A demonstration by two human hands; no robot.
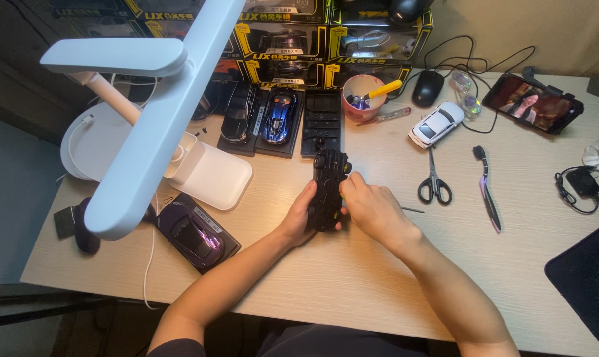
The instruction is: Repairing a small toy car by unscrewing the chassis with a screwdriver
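A black model car (328,180) lies upside down at the middle of the wooden desk (352,277), its underside facing up. My left hand (299,217) grips it from the left side. My right hand (371,206) rests on its right side with fingers curled over the chassis, and a thin metal tool sticks out to the right of that hand. Both hands hold the car just above the desk surface.
A white desk lamp (154,112) overhangs the left. A purple model car (195,235) sits on a black base at left; black and blue cars (279,116) stand behind. Scissors (434,182), a white car (437,123), a pink cup (363,97), a phone (532,103) lie right.
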